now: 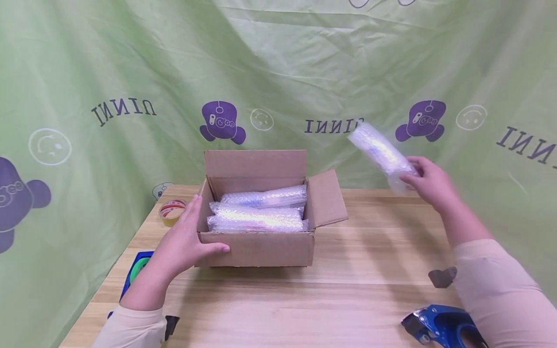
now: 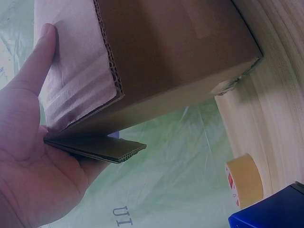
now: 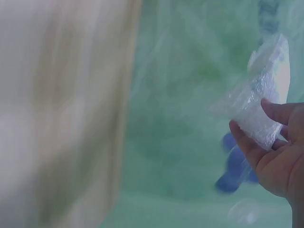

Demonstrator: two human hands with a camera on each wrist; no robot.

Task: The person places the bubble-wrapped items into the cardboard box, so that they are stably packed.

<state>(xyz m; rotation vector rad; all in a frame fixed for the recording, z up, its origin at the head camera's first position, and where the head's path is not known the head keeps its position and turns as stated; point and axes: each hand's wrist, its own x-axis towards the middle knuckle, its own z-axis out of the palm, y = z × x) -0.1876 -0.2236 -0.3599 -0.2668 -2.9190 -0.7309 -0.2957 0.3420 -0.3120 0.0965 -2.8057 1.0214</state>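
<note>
A cardboard box (image 1: 256, 249) stands with its top flaps folded out, holding several bubble-wrapped packages (image 1: 261, 218) laid lengthwise. My left hand (image 1: 180, 244) rests against its front left corner, fingers straight along the left side. In the left wrist view the thumb lies flat on the front flap (image 2: 80, 61), while the fingers are partly hidden behind the side flap (image 2: 97, 147). Off to the right of the box, my right hand (image 1: 428, 183) holds another bubble-wrapped package (image 1: 380, 150) in the air by its lower end, between thumb and fingers. What the wrap encloses is too hazy to tell.
A roll of yellowish tape (image 1: 172, 212) sits left of the box. Beside my left forearm is a blue object with a green part (image 1: 137, 270). A blue tape dispenser (image 1: 441, 324) lies at the near right of the wooden table (image 1: 304, 299). A green printed curtain (image 1: 278, 72) hangs behind.
</note>
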